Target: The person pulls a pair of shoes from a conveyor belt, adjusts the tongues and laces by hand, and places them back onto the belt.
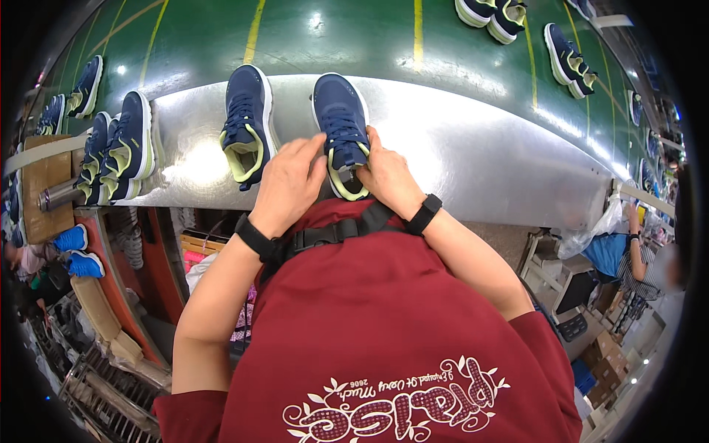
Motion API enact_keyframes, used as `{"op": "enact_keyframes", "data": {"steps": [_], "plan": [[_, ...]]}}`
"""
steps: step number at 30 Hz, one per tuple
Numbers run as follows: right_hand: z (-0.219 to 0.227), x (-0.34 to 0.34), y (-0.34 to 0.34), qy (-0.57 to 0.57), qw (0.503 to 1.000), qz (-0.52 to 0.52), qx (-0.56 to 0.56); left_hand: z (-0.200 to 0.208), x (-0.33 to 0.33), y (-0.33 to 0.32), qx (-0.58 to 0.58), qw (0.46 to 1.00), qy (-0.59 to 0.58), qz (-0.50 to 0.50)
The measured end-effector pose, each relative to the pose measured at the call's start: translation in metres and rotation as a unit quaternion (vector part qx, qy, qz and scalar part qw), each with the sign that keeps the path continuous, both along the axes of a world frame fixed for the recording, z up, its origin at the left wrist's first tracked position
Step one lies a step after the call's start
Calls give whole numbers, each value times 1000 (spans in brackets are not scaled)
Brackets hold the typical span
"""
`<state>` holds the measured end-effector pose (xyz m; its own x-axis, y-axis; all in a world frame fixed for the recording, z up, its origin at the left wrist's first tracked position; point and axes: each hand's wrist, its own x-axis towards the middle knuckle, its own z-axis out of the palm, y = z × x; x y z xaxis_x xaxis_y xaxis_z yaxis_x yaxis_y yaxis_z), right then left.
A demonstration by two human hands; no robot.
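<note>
A navy sneaker with a white sole and lime-green lining stands in front of me on the metal ledge, toe pointing away. My right hand grips its right side near the collar, thumb at the opening and a finger along the outside. On the opposite side, my left hand has its fingers stretched forward, thumb apart, fingertips against the sneaker's edge beside the laces. Just left of that hand stands a matching sneaker, untouched, toe also away from me. Black bands circle both my wrists.
Beyond the metal ledge runs a green surface with yellow lines. More navy sneakers stand at the left, with others at the far right. Blue shoes sit lower left. Another person is at the right.
</note>
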<state>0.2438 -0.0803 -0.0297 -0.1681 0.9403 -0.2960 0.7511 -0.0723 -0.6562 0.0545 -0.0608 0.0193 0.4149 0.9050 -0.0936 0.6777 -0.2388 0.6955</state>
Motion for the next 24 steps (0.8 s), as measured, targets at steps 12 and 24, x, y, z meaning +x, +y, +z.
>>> {"op": "enact_keyframes", "data": {"steps": [12,24], "plan": [[-8,0,-3,-8,1000,-10,12,-5,11,22,96,978,2,-184],[16,40,-5,-40,993,-110,-30,6,-62,-17,341,935,65,73]]}}
